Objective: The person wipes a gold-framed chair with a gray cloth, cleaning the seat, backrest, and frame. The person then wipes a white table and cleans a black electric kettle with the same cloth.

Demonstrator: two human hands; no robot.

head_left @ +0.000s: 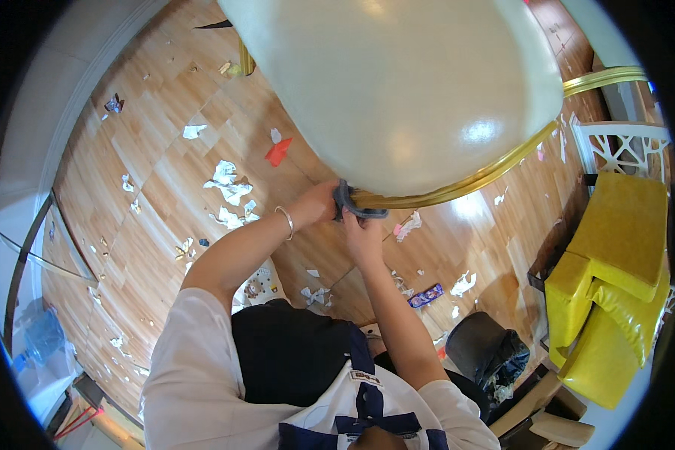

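Near the frame's centre, I see the left hand and right hand both gripping a grey cloth around the gold edging of a large cream furniture piece. Paper scraps litter the floor.

Looks steeply down from head height through a wide fisheye lens, fairly near left hand and right hand at mid-frame; takes in floor widely, bending straight edges outward.
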